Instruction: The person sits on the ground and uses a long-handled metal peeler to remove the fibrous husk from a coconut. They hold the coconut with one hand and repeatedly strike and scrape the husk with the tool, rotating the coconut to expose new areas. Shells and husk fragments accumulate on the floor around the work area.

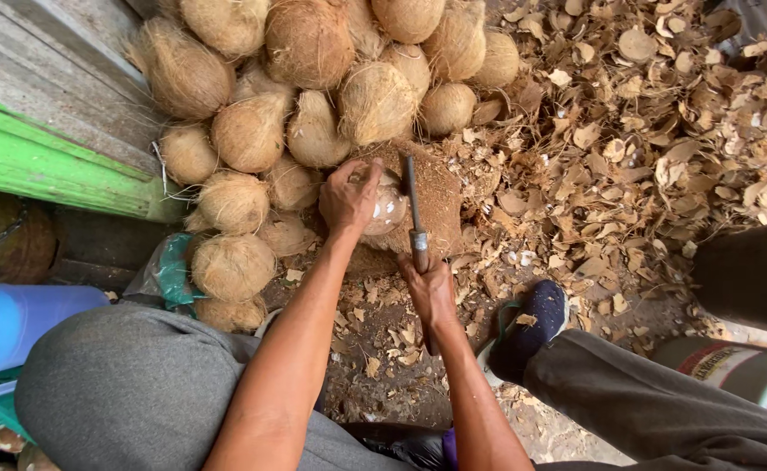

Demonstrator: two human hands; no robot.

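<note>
My left hand (pixel 347 199) grips a partly peeled coconut (pixel 387 208), its pale flesh showing, and holds it down on a brown fibrous block (pixel 436 196). In my right hand (pixel 430 290) is a knife (pixel 414 214) held by its handle. Its dark blade points away from me and rests beside the coconut's right side. Both forearms reach forward from between my knees, which are in grey trousers.
A heap of husked brown coconuts (pixel 314 78) lies behind and to the left of the block. Shell chips (pixel 663 131) cover the ground on the right. A dark bucket (pixel 750 275) stands at the right edge, a blue jug (pixel 0 336) at the left, a green board (pixel 43 161) beyond it.
</note>
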